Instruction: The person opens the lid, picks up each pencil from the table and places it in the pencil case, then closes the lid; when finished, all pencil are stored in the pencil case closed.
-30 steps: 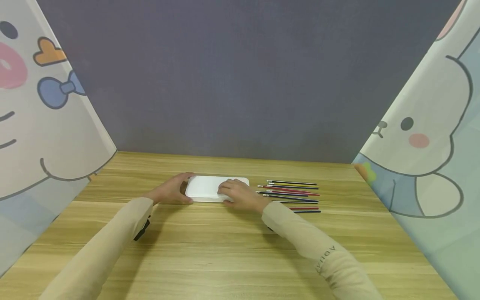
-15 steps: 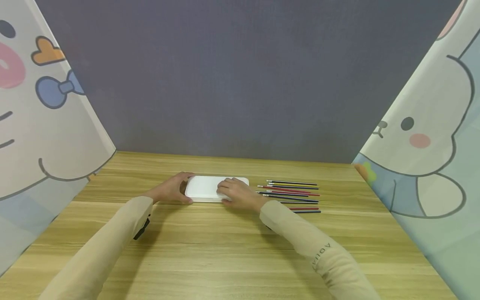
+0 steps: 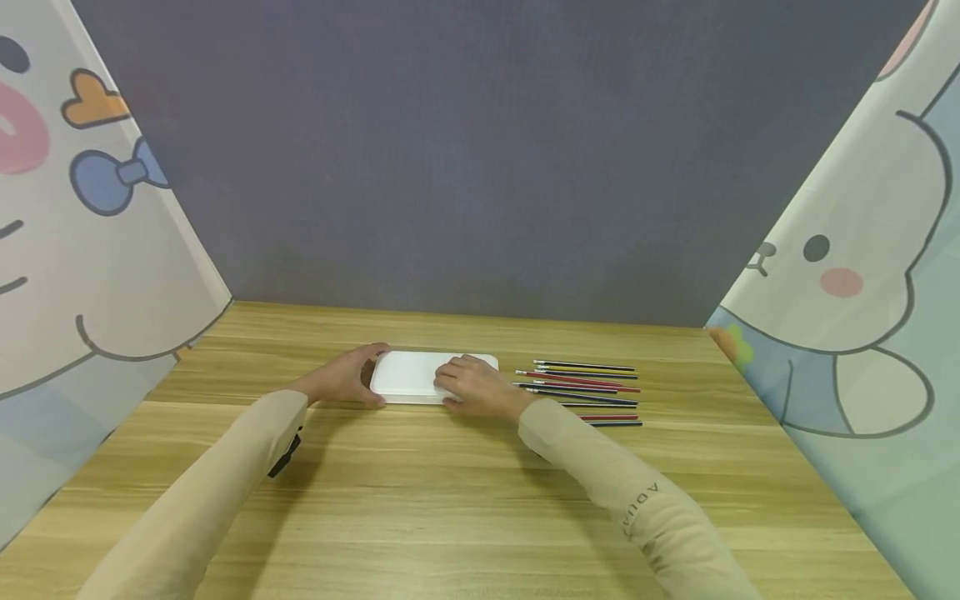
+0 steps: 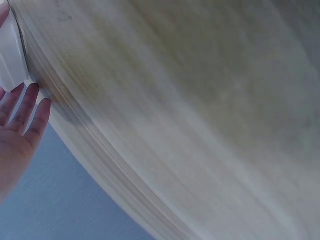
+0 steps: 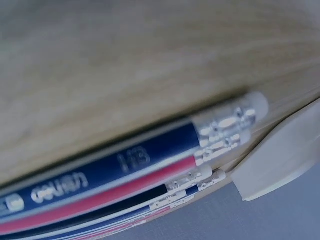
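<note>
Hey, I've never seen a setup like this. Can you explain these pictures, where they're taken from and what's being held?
There's no robot here, just a person's two bare hands coming out of beige sleeves. The wide picture comes from a camera worn on the head, looking forward and down. The other two come from cameras on the wrists.

On the wood-grain table lie a white case and, to its right, a loose row of pencils with eraser ends; one is printed HB. The left hand holds the case's left end between thumb and fingers. The right hand rests on its top, toward the other end. Neither hand holds a pencil.
</note>
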Tool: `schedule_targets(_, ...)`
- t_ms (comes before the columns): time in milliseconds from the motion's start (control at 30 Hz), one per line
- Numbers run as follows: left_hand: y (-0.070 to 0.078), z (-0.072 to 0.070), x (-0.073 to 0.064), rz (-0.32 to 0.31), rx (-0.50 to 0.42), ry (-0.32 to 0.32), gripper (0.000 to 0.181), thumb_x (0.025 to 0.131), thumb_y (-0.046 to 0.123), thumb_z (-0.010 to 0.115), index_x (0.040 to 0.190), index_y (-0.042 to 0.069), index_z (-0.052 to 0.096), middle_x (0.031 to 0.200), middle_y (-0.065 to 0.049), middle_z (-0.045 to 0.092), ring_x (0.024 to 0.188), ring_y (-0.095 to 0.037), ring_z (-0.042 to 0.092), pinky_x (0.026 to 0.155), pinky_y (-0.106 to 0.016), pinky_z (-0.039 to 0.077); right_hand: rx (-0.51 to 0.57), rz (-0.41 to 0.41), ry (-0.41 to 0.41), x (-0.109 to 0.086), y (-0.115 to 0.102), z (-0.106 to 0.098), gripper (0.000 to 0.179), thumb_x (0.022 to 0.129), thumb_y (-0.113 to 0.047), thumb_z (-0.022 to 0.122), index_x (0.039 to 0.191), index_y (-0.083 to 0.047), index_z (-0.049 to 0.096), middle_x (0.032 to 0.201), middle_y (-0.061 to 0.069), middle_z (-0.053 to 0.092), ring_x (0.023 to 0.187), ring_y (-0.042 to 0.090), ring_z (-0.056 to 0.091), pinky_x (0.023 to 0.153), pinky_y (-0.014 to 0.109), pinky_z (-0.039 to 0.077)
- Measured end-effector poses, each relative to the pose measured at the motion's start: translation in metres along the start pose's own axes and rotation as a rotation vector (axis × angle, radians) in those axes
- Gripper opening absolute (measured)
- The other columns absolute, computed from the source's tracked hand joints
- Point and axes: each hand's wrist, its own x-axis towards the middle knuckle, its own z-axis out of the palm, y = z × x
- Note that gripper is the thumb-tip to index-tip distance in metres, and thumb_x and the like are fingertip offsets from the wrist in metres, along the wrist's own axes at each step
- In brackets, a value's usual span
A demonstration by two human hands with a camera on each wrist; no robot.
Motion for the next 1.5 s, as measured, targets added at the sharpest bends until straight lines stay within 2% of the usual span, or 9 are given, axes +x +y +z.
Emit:
schedule_targets(333, -0.0001, -0.0007, 0.0004, 0.004, 0.007, 0.003, 0.094, 0.061, 0.026, 0.084, 0.136, 0.000, 0.033, 0.120, -0.018, 0.053, 0.104, -0.030, 0.057, 0.090, -0.044, 0.045, -0.040, -0.021, 0.036, 0.0005, 0.0019, 0.0026, 0.027, 0.079, -0.028, 0.067, 0.101, -0.013, 0.063, 0.104, -0.001, 0.065, 0.097, 0.015, 0.060, 0.089, 0.027, 0.047)
schedule_targets(600, 0.0014, -0.0031, 0.0014, -0.009, 0.013, -0.012, 0.093, 0.061, 0.027, 0.084, 0.135, 0.001, 0.034, 0.119, -0.017, 0.054, 0.104, -0.030, 0.056, 0.088, -0.043, 0.046, -0.005, -0.007, -0.035, 0.0010, 0.0046, 0.0005, 0.027, 0.083, -0.029, 0.063, 0.106, -0.014, 0.061, 0.109, -0.003, 0.063, 0.103, 0.013, 0.058, 0.091, 0.028, 0.046)
schedule_targets(767, 0.0013, -0.0038, 0.0022, -0.004, 0.006, -0.012, 0.093, 0.061, 0.025, 0.085, 0.134, -0.001, 0.034, 0.118, -0.019, 0.054, 0.104, -0.031, 0.057, 0.087, -0.044, 0.046, -0.011, -0.041, -0.055, 0.0030, 0.0058, -0.0010, 0.026, 0.084, -0.028, 0.062, 0.105, -0.013, 0.060, 0.108, -0.002, 0.063, 0.103, 0.013, 0.057, 0.091, 0.029, 0.045)
schedule_targets(1133, 0.0027, -0.0034, 0.0049, 0.017, 0.045, -0.009, 0.093, 0.060, 0.026, 0.085, 0.134, -0.002, 0.036, 0.118, -0.018, 0.055, 0.103, -0.030, 0.058, 0.088, -0.043, 0.046, -0.081, -0.140, -0.005, 0.0043, 0.0074, 0.0008, 0.018, 0.083, -0.028, 0.063, 0.093, -0.013, 0.060, 0.098, -0.003, 0.064, 0.088, 0.013, 0.058, 0.086, 0.028, 0.047)
schedule_targets(1367, 0.0002, -0.0014, 0.0060, 0.038, 0.047, -0.007, 0.091, 0.060, 0.026, 0.085, 0.133, -0.003, 0.037, 0.117, -0.016, 0.055, 0.101, -0.027, 0.058, 0.086, -0.039, 0.048, -0.105, -0.172, 0.047, 0.0051, 0.0064, 0.0018, 0.014, 0.081, -0.023, 0.063, 0.088, -0.012, 0.060, 0.093, -0.003, 0.065, 0.082, 0.012, 0.058, 0.080, 0.025, 0.047)
schedule_targets(1500, -0.0008, -0.0018, 0.0053, 0.036, 0.035, -0.011, 0.091, 0.060, 0.026, 0.085, 0.132, -0.002, 0.037, 0.115, -0.015, 0.055, 0.097, -0.025, 0.058, 0.081, -0.035, 0.049, -0.123, -0.172, 0.088, 0.0063, 0.0073, -0.0001, 0.013, 0.080, -0.021, 0.064, 0.089, -0.011, 0.061, 0.092, -0.003, 0.065, 0.081, 0.011, 0.060, 0.079, 0.024, 0.049)
